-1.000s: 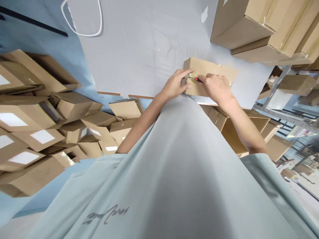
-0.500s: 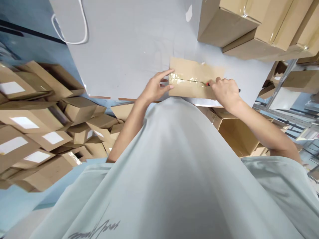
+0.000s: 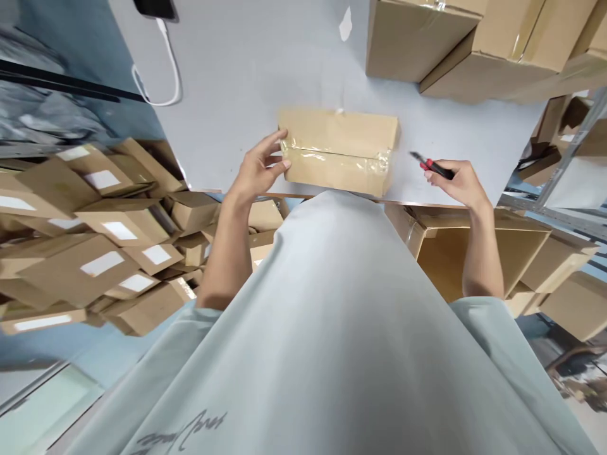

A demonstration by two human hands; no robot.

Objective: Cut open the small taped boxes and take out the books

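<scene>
A small cardboard box [image 3: 339, 169] lies flat on the table, with clear tape along its top seam, which shows a dark slit line. My left hand [image 3: 260, 165] grips the box's left end, the thumb on the near side and the fingers at the far corner. To the right of the box, my right hand [image 3: 458, 182] is closed around a red and black utility knife [image 3: 439, 169]. The blade points left toward the box and is apart from it.
Large cardboard boxes [image 3: 422, 47] stand at the table's back right. A phone [image 3: 156, 7] with a white cable [image 3: 174, 69] lies at the back left of the grey table [image 3: 237, 76]. Many cartons are piled on the left [image 3: 123, 221]; an open carton [image 3: 446, 259] sits below the table's front edge.
My right hand has drawn the knife off the box to the right, clear of the taped seam. My left hand stays at the box's left end. The camera view has shifted.
</scene>
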